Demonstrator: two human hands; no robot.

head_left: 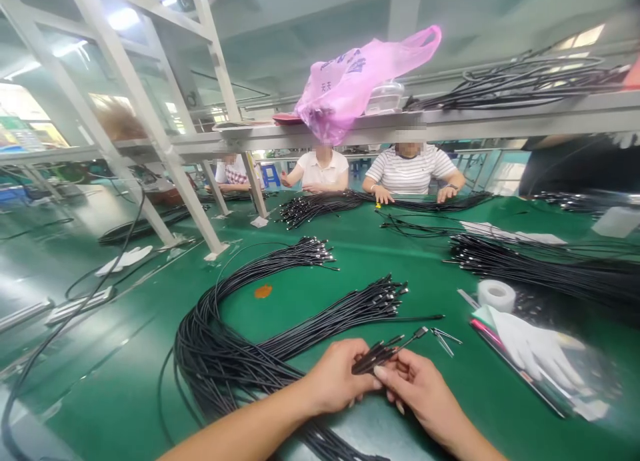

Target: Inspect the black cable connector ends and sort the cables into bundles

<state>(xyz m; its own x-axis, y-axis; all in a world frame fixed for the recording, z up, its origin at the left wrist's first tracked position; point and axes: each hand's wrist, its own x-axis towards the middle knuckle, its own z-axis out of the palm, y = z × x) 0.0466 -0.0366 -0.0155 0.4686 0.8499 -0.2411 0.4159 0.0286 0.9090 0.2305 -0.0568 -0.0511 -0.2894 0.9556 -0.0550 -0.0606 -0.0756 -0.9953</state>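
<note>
left hand (333, 375) and right hand (417, 391) together pinch a small bunch of black cable ends (375, 356) above the green worktop (100, 407); pink plastic bag (350, 81) on the shelf (500, 117) overhead reads "天天".

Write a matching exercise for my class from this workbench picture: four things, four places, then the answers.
Things:
1. Pink plastic bag
2. White tape roll
3. Black cable ends
4. White glove

Places:
A. Between the left hand and right hand
B. On the grey overhead shelf
C. On a clear plastic sheet
D. On the green bench mat

Pairs: 1-B, 2-D, 3-A, 4-C
</note>
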